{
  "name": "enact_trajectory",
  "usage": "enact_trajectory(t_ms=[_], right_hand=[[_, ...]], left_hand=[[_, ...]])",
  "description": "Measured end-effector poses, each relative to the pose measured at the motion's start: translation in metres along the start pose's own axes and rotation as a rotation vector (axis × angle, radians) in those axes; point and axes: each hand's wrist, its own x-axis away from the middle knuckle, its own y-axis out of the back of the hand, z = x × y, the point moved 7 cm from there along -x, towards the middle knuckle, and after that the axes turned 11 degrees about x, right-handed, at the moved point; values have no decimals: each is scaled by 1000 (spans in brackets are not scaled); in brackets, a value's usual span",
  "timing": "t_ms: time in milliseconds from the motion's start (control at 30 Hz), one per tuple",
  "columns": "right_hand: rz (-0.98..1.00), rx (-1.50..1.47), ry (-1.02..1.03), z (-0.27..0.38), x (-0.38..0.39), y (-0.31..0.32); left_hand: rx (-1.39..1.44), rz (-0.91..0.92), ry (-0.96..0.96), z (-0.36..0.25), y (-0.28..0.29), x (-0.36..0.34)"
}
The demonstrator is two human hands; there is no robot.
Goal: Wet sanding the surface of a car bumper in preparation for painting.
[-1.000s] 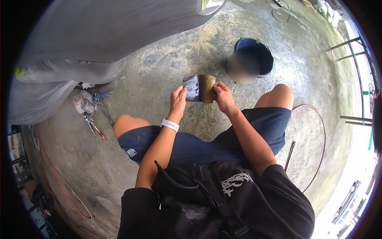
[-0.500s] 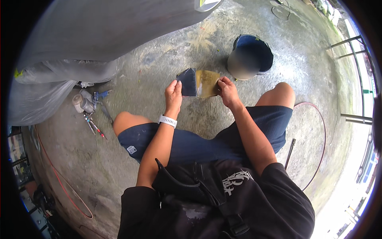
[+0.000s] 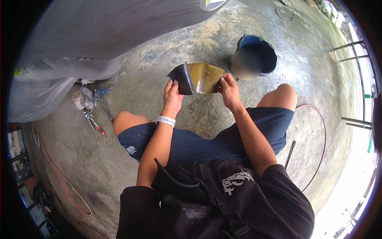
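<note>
Evidently both hands are on one sheet [image 3: 205,73], held up between them over the concrete floor [image 3: 195,123]. Left hand [image 3: 172,97]: thumb and fingers pinching the lower part of the dark end. Right hand [image 3: 230,91]: thumb and fingertips nipped on the right edge of the tan end. No slack finger spread seen on either side.

Progress, judged from the sheet alone: opened out to a good part of its width, tan printed face upward between the grips. Not done: it does not lie flat; the dark portion by the left grip stands at an angle to the tan part, with a crease between, and the tan part bows. It touches only the hands, as far as can be told.

Around the grip: bucket [image 3: 269,53] beyond and right of the right hand, well apart; spray gun [image 3: 101,92] left of the left hand, on the floor; grey plastic-covered form [image 3: 111,32] beyond it.

Hard to make out: fingers behind the sheet, its underside, and whether the dark portion is a fold or a second piece. A blurred patch masks the bucket's near side; contents unreadable. The covered form is cut off by the frame.
</note>
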Motion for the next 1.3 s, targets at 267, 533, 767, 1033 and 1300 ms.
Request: enact_trajectory(t_ms=[267, 533, 767, 1033, 1300], right_hand=[[49, 2, 33, 3, 1, -7], [71, 22, 42, 4, 4, -14], [193, 120, 27, 13, 23, -34], [422, 1009, 614, 37, 59, -76], [454, 1207, 499, 52, 39, -58]], left_hand=[[153, 128, 56, -2, 5, -1], [-143, 86, 19, -7, -16, 6], [-857, 153, -257, -5, -26, 8], [-595, 112, 85, 29, -23, 16], [-575, 360, 443, -15, -94, 42]])
